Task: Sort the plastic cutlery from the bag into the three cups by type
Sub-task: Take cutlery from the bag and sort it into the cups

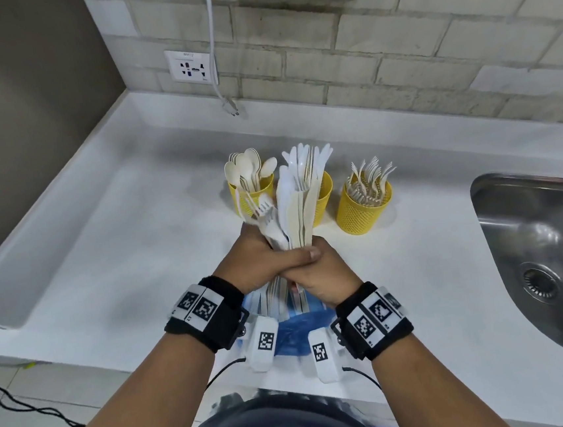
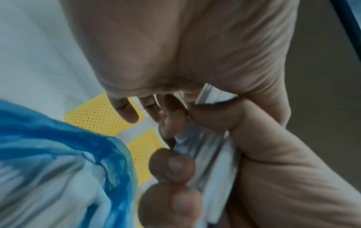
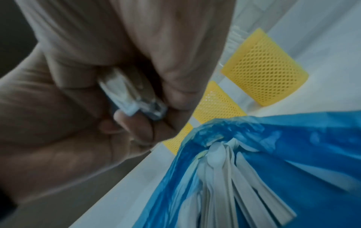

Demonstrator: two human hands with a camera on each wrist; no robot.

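Observation:
Both my hands clasp one thick bundle of white and beige plastic cutlery [image 1: 293, 205], mostly knives with a few forks, held upright above the blue bag [image 1: 292, 336]. My left hand [image 1: 270, 259] wraps the bundle from the left; its thumb lies over my right hand [image 1: 320, 271], which grips from the right. The right wrist view shows the handle ends [image 3: 126, 98] inside my fist and more cutlery [image 3: 224, 177] in the bag [image 3: 293, 138]. Behind stand three yellow mesh cups: spoons [image 1: 254, 198], knives [image 1: 323, 199], forks [image 1: 364, 208].
A steel sink [image 1: 545, 250] is set into the white counter at the right. A raised ledge [image 1: 36, 254] runs along the counter's left side. On the brick wall are a socket [image 1: 190, 67] and a hanging white cable [image 1: 212, 47].

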